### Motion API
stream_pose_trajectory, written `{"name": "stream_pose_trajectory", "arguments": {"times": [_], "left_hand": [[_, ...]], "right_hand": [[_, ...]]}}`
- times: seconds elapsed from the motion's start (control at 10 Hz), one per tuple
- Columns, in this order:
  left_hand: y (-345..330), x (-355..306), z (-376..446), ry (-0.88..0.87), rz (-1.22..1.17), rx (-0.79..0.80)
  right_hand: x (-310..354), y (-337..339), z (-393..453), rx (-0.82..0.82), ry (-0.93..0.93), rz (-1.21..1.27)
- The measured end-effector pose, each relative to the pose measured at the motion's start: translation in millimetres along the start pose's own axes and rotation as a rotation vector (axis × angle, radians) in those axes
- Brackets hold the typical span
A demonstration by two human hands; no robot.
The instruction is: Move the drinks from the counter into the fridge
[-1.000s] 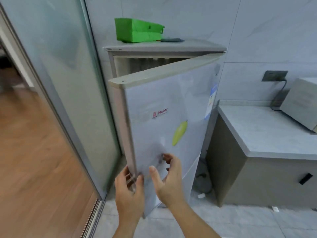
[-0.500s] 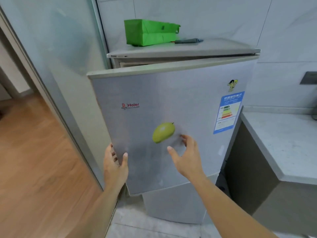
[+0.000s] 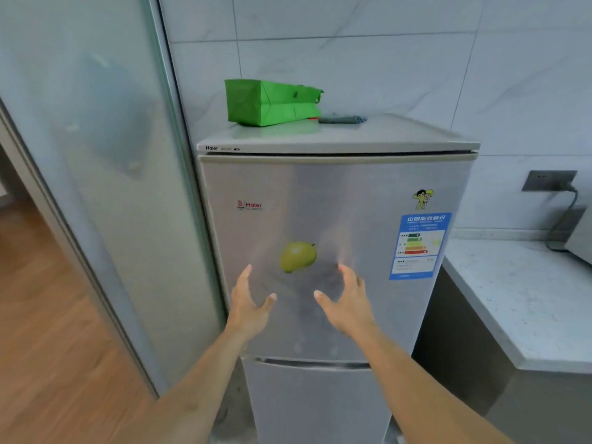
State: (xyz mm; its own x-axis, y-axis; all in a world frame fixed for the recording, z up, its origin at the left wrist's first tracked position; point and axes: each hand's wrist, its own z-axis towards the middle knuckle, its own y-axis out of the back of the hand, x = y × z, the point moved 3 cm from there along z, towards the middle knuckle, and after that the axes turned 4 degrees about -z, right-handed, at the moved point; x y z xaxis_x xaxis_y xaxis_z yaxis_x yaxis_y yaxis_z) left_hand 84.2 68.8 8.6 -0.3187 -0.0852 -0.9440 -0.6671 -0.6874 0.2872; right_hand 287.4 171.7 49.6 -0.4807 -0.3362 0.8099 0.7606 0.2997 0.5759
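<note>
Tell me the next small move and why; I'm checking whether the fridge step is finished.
Probably draw both hands back and turn to the counter. The fridge door looks flush under the top, and the left hand and right hand are open with fingers spread on or just off it, holding nothing. No drinks are in view.

The fridge [image 3: 333,251] is flanked by a glass panel [image 3: 105,174] on its left and the counter [image 3: 525,302] on its right. On its top, a bag [image 3: 269,102] is set, a cloth [image 3: 341,119] just right of it. Both hands are raised before its door.
</note>
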Motion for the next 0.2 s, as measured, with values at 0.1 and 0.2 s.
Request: {"name": "stream_pose_trajectory", "arguments": {"times": [0.1,0.2], "left_hand": [[0.9,-4.8,17.3,0.014,0.053,0.055],[-2.1,-2.0,17.2,0.041,-0.062,0.052]], "right_hand": [[1.0,1.5,5.0,0.002,-0.016,0.005],[0.6,8.2,4.0,0.034,-0.043,0.013]]}}
